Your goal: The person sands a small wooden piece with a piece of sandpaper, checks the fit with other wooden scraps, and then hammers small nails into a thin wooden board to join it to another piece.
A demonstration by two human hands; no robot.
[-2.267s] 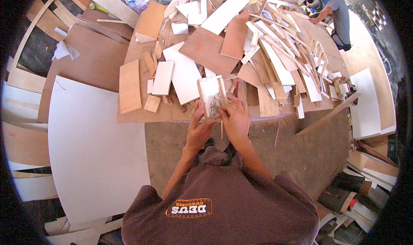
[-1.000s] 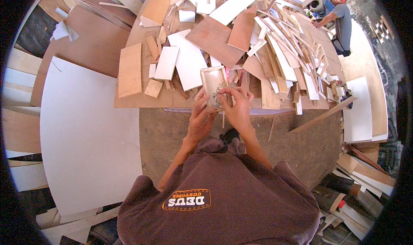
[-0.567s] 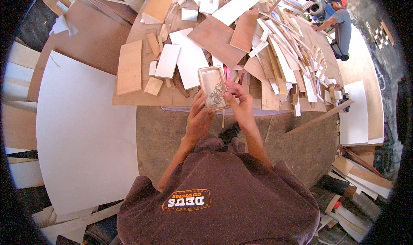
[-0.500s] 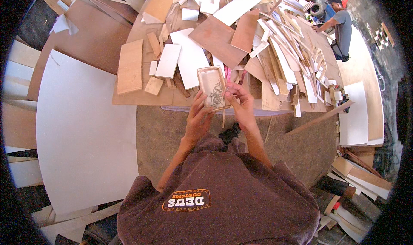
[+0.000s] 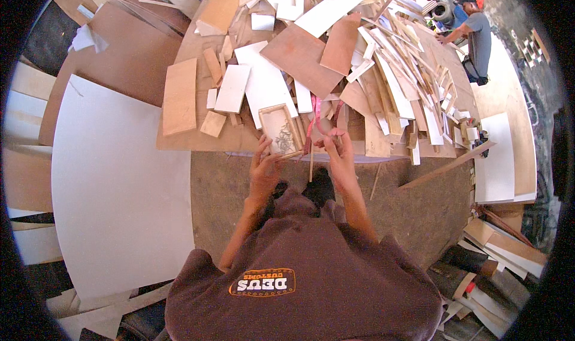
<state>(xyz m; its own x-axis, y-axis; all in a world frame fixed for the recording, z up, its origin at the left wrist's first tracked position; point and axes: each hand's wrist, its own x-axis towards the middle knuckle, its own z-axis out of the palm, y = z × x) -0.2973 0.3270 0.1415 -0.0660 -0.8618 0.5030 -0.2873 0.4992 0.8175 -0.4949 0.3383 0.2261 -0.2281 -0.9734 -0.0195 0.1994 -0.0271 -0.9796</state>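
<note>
My left hand (image 5: pixel 264 170) grips the lower left side of a small shallow wooden box (image 5: pixel 277 119), held tilted at the table's near edge. Inside its lower end lies a loose heap of thin grey metal pieces (image 5: pixel 286 139), which look like nails or screws. To the right of the box, and apart from it, is my right hand (image 5: pixel 341 158). Its thumb and forefinger are pinched together; what they hold, if anything, is too small to make out. A pink ribbon-like strip (image 5: pixel 315 116) hangs between the box and my right hand.
Wood and white board offcuts pile up on the table (image 5: pixel 179 140). A big white panel (image 5: pixel 120 185) stands at left. A narrow wooden strip (image 5: pixel 446 166) juts out at the table's right corner. At the far right a person (image 5: pixel 477 38) leans over another surface.
The box has moved left and slightly down with my left hand. My right hand has drawn away from the box, leaving a gap where the pink strip shows.
</note>
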